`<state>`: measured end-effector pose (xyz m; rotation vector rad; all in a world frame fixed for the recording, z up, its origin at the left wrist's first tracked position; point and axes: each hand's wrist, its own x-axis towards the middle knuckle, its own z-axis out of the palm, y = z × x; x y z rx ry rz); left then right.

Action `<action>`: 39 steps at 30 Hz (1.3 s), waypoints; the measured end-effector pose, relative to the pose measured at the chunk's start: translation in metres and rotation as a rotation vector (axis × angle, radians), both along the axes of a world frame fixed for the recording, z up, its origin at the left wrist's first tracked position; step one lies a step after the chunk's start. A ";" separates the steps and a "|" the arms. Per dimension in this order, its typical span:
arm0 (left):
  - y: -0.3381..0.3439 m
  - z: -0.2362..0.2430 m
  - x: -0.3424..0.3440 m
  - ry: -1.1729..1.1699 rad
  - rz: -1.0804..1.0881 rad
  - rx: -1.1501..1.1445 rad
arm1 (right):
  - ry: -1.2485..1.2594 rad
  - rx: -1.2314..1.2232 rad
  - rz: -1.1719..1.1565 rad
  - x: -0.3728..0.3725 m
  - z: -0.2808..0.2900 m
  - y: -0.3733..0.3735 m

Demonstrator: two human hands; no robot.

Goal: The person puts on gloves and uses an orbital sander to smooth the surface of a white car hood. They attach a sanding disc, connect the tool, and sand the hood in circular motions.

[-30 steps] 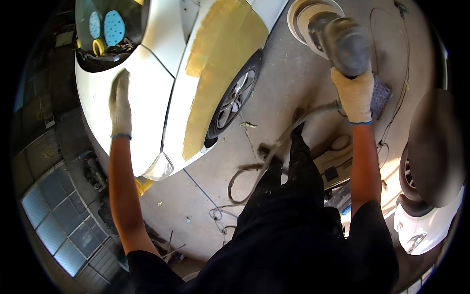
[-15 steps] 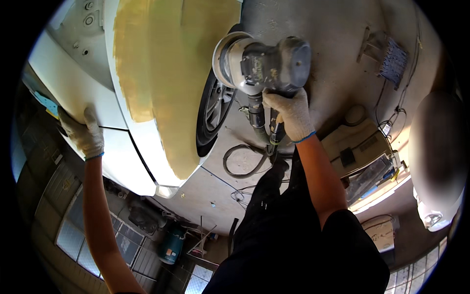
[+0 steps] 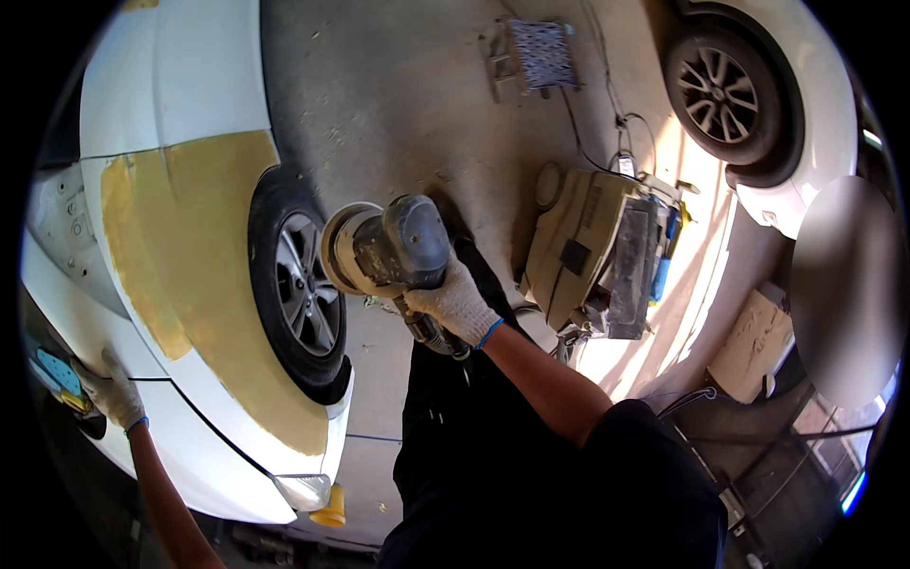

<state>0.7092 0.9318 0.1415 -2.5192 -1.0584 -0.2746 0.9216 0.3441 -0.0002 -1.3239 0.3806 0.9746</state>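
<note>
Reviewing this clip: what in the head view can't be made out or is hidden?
- Face of the sander pad: turned edge-on, so its disc can't be seen.
- Right hand palm and the sander's grip: covered by the glove.
- Left hand fingertips: near the dark rim, pressed on the white car, contact unclear.
- Second car: cut off by the picture's edge.
- Grey oval patch: blurred out.
- Yellow object under the bumper: too small to tell.

A grey, dusty power sander (image 3: 393, 248) with 1 round pale pad is held tilted in the air, pad facing the white car's (image 3: 180, 85) front wheel (image 3: 301, 284), just beside it.
</note>
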 end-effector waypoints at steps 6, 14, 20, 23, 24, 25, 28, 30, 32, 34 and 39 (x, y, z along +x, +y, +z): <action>0.005 -0.007 0.006 0.018 0.049 0.089 | 0.026 0.041 -0.156 -0.060 0.039 -0.100; -0.014 0.000 -0.015 0.185 0.113 0.198 | -0.009 -0.055 -0.415 -0.123 0.050 -0.231; -0.302 -0.125 -0.049 0.377 -0.396 -0.541 | -0.121 -0.005 -0.833 -0.097 0.037 -0.371; -0.521 -0.101 -0.058 0.824 -0.735 -1.166 | -0.174 0.164 -1.101 -0.060 0.008 -0.451; -0.571 -0.083 -0.061 0.963 -0.858 -1.301 | -0.203 0.231 -1.195 -0.043 -0.003 -0.472; -0.614 -0.067 -0.064 1.066 -0.923 -1.420 | -0.234 0.295 -1.288 -0.025 -0.012 -0.491; -0.678 -0.040 -0.073 1.123 -0.501 -1.692 | -0.275 0.431 -1.413 0.025 -0.027 -0.551; -0.684 -0.032 -0.081 0.927 -0.151 -1.778 | -0.225 0.580 -1.412 0.046 -0.051 -0.588; -0.670 -0.033 -0.079 0.808 -0.148 -1.592 | -0.226 0.550 -1.458 0.061 -0.059 -0.604; -0.644 -0.041 -0.088 0.673 -0.024 -1.469 | -0.229 0.514 -1.423 0.067 -0.065 -0.620; -0.602 -0.060 -0.121 0.499 0.279 -1.552 | -0.193 0.504 -1.371 0.071 -0.108 -0.650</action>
